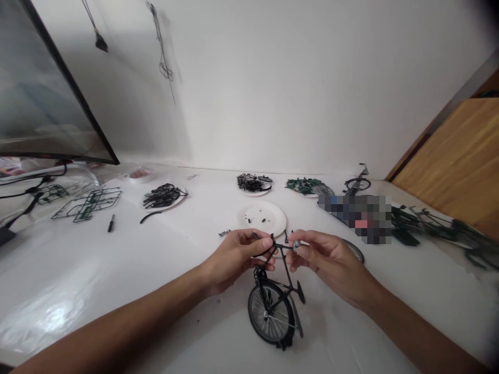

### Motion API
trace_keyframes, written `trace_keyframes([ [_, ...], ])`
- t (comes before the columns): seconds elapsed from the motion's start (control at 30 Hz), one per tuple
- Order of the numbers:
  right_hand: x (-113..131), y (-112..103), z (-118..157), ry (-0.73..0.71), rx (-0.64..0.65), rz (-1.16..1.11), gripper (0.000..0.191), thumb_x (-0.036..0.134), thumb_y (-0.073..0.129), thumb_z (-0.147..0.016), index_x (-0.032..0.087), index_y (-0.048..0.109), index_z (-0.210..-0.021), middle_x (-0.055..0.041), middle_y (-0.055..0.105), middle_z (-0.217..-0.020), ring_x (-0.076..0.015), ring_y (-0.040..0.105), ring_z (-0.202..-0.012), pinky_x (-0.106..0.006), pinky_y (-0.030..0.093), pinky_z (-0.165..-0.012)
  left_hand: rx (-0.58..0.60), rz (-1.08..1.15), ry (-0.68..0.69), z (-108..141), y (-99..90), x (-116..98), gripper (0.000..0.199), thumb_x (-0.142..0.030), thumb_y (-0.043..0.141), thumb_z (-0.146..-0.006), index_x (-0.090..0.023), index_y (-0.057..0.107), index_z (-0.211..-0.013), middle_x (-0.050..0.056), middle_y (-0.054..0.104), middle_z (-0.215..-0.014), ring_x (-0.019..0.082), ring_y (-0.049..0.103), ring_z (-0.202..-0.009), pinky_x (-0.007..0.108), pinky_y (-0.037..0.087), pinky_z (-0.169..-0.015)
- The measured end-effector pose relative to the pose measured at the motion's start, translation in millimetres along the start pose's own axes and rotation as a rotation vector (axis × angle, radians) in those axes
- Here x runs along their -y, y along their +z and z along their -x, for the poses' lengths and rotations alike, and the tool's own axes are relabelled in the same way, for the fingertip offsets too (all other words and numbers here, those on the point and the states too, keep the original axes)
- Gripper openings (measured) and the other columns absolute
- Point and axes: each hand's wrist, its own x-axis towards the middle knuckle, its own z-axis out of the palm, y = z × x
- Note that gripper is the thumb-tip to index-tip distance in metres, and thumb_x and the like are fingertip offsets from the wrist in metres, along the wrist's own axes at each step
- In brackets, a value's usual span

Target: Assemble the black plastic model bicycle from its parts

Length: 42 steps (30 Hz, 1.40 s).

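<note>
A black model bicycle (279,296) stands tilted on the white tabletop, its one visible wheel toward me and its upper frame between my hands. My left hand (236,259) is closed, pinching the bicycle's frame near its top end. My right hand (331,259) is closed with thumb and index finger on a small rounded silver part (297,244), close to the end of a black bar of the frame. Whether the silver part touches the bar I cannot tell. Behind the right hand, a loose spoked wheel (356,252) shows in part.
Past my hands lies a white plate (279,221) with tiny dark parts. Farther back are plates of black parts (163,196), more black parts (251,183) and green parts (304,185). Left are a screwdriver (111,223), sprue frames (89,203) and a monitor (42,93). Another model bicycle (357,183) stands right.
</note>
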Motion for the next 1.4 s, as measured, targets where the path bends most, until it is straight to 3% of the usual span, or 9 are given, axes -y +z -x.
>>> trace_keyframes([
  [0.13, -3.9, -0.8, -1.2, 0.001, -0.002, -0.050, 0.014, 0.026, 0.069, -0.090, 0.026, 0.074, -0.103, -0.0009, 0.074, -0.082, -0.0128, 0.070, -0.079, -0.029, 0.059, -0.076, 0.007, 0.043, -0.019, -1.0, -1.4, 6.6, 0.022, -0.028, 0.071, -0.088, -0.007, 0.064, -0.095, 0.008, 0.065, -0.088, 0.012, 0.062, -0.073, 0.027, 0.048, -0.075],
  [0.4, -7.0, 0.1, 4.3, 0.016, 0.030, -0.062, 0.015, 0.027, 0.070, -0.089, 0.025, 0.075, -0.103, -0.0020, 0.074, -0.091, -0.0154, 0.072, -0.083, -0.038, 0.062, -0.082, 0.030, 0.067, -0.028, 2.9, 5.6, 9.3, 0.025, -0.031, 0.071, -0.088, -0.007, 0.067, -0.096, 0.009, 0.068, -0.089, 0.013, 0.064, -0.077, 0.029, 0.051, -0.081],
  [0.47, -6.8, 1.3, 3.6, 0.017, -0.004, -0.037, 0.018, 0.029, 0.069, -0.090, 0.025, 0.074, -0.107, -0.0026, 0.074, -0.088, -0.0171, 0.072, -0.083, -0.041, 0.062, -0.081, -0.016, 0.050, -0.012, 2.6, 6.0, 8.4, 0.025, -0.032, 0.072, -0.087, -0.009, 0.066, -0.094, 0.008, 0.068, -0.089, 0.013, 0.065, -0.076, 0.030, 0.052, -0.082],
  [0.57, -4.0, 6.3, 0.9, 0.032, -0.155, 0.060, 0.026, 0.034, 0.072, -0.087, 0.022, 0.072, -0.109, -0.0025, 0.073, -0.084, -0.0178, 0.072, -0.080, -0.039, 0.063, -0.076, -0.137, -0.054, 0.054, 0.9, 4.5, 6.1, 0.026, -0.032, 0.075, -0.084, -0.011, 0.064, -0.095, 0.005, 0.068, -0.089, 0.014, 0.067, -0.076, 0.033, 0.053, -0.084],
  [0.7, 3.1, 16.3, 0.2, 0.075, -0.254, 0.132, 0.024, 0.035, 0.078, -0.079, 0.018, 0.073, -0.095, -0.0031, 0.074, -0.083, -0.0168, 0.072, -0.075, -0.033, 0.063, -0.072, -0.243, -0.187, 0.129, -1.3, 3.8, 3.1, 0.028, -0.031, 0.077, -0.082, -0.012, 0.063, -0.097, 0.005, 0.069, -0.088, 0.014, 0.066, -0.078, 0.033, 0.053, -0.083],
  [0.93, 10.1, 18.0, 3.3, 0.101, -0.373, 0.280, 0.026, 0.040, 0.079, -0.077, 0.018, 0.075, -0.089, -0.0016, 0.074, -0.076, -0.0146, 0.071, -0.071, -0.025, 0.058, -0.072, -0.009, -0.550, 0.110, -3.4, -7.4, -5.7, 0.029, -0.040, 0.060, -0.093, -0.011, 0.065, -0.094, 0.006, 0.065, -0.085, 0.015, 0.060, -0.080, 0.029, 0.048, -0.074],
  [1.07, 9.5, 15.6, 2.7, 0.145, -0.374, 0.262, 0.029, 0.044, 0.079, -0.076, 0.018, 0.076, -0.087, -0.0019, 0.074, -0.076, -0.0149, 0.072, -0.073, -0.024, 0.057, -0.072, 0.011, -0.761, 0.190, 0.5, -9.1, -11.2, 0.032, -0.039, 0.053, -0.097, -0.012, 0.065, -0.085, 0.003, 0.061, -0.079, 0.012, 0.054, -0.075, 0.026, 0.043, -0.071],
  [1.27, 5.5, 12.2, 4.1, 0.214, -0.302, 0.118, 0.030, 0.042, 0.077, -0.079, 0.018, 0.077, -0.095, -0.0073, 0.078, -0.095, -0.0200, 0.074, -0.089, -0.030, 0.056, -0.087, 0.017, -0.705, 0.126, 7.3, 0.8, -3.4, 0.031, -0.038, 0.055, -0.096, -0.011, 0.065, -0.084, 0.005, 0.064, -0.078, 0.013, 0.056, -0.074, 0.024, 0.046, -0.069],
  [1.4, 5.0, 12.4, 4.5, 0.271, -0.239, 0.039, 0.029, 0.040, 0.078, -0.079, 0.018, 0.077, -0.097, -0.0081, 0.078, -0.097, -0.0202, 0.074, -0.089, -0.030, 0.058, -0.083, -0.013, -0.649, 0.097, 9.1, 4.5, 1.7, 0.031, -0.040, 0.057, -0.095, -0.011, 0.067, -0.088, 0.006, 0.066, -0.081, 0.013, 0.058, -0.075, 0.025, 0.046, -0.070],
])
